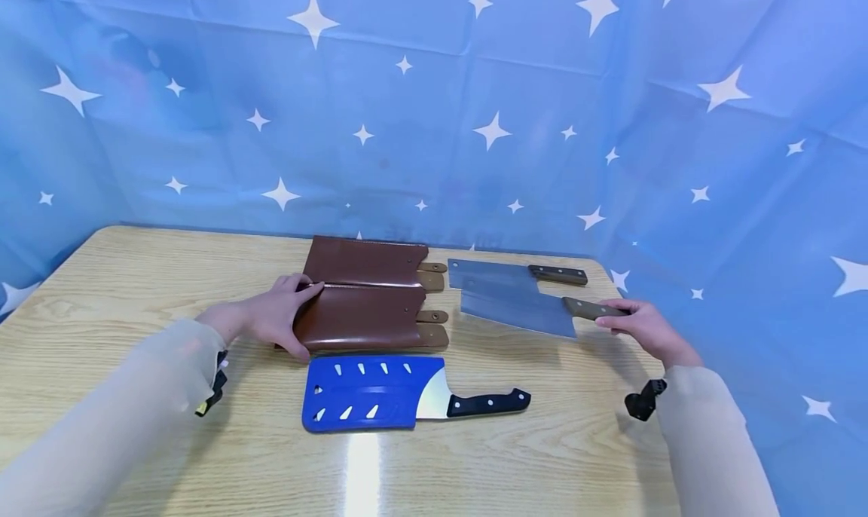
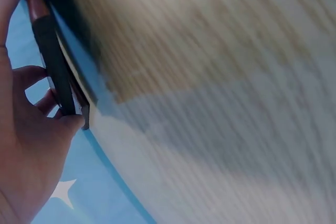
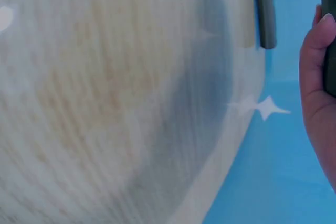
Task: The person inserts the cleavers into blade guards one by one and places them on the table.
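Note:
With thumb and fingers spread over its left end, my left hand [image 1: 274, 311] grips the nearer brown leather knife sheath [image 1: 366, 317]. In the left wrist view that sheath [image 2: 53, 64] shows edge-on between thumb and fingers. My right hand [image 1: 644, 328] holds a cleaver [image 1: 522, 312] by its wooden handle, blade pointing left toward the sheath's strap end. A shadow below suggests the blade is raised off the table. Only part of this handle [image 3: 329, 51] shows in the right wrist view. Behind it lies a second cleaver [image 1: 558, 274], its blade partly covered by the held one.
Another brown sheath [image 1: 366, 261] lies just behind the gripped one. In front rests a black-handled cleaver [image 1: 490, 405] in a blue slotted blade cover [image 1: 400, 396]. The wooden table [image 1: 563, 442] ends at a blue star-patterned cloth [image 1: 420, 125] at the back and right.

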